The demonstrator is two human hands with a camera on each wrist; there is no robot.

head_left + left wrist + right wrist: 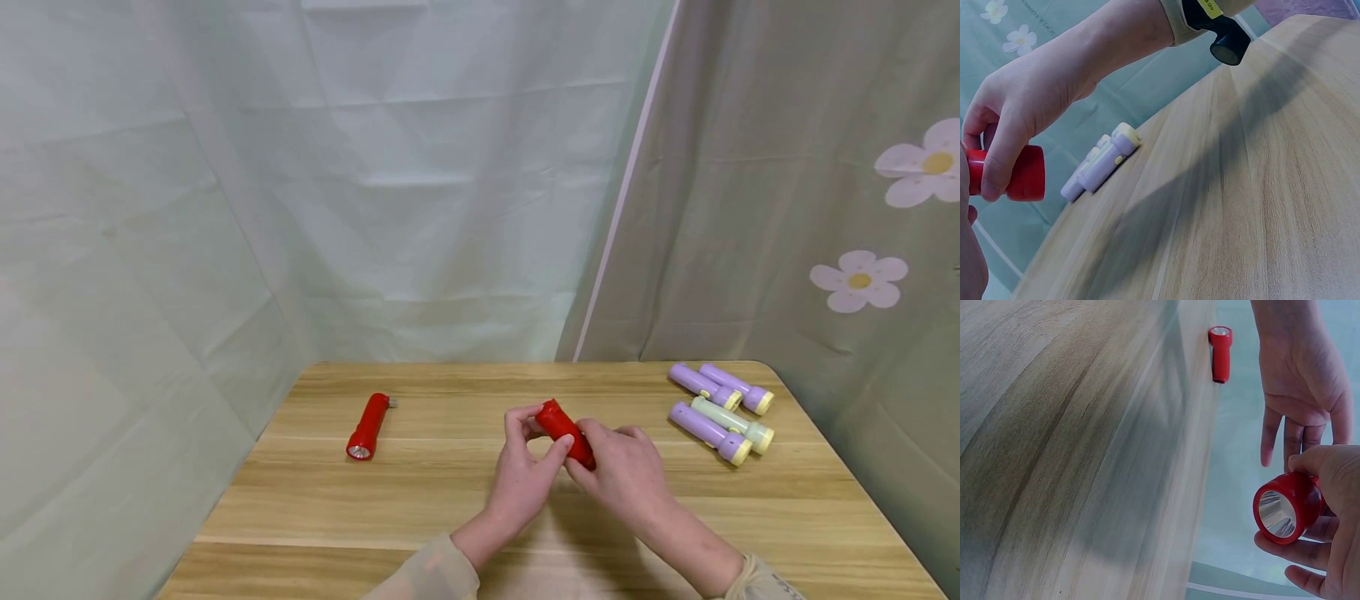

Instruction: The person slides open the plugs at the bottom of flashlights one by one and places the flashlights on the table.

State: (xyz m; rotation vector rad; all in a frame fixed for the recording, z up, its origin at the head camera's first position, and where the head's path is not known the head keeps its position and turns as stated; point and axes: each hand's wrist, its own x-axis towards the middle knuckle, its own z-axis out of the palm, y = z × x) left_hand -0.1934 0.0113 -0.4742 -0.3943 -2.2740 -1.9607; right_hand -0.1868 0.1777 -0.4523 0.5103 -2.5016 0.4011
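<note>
The red flashlight (558, 422) is raised above the table (337, 517): fingers of the right hand (622, 471) clamp round its head, thumb and fingers of the left hand (521, 477) pinch its rear. Left of these fingers lies another red flashlight (369, 425); right, purple flashlights (705, 430) and a pale green flashlight (727, 418).

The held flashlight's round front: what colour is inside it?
Silver; its reflector shows best in the right wrist view.

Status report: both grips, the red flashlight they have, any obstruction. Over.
Left grip and right grip both holding. Red flashlight raised above the table. No obstruction seen; second red flashlight lies apart.
</note>
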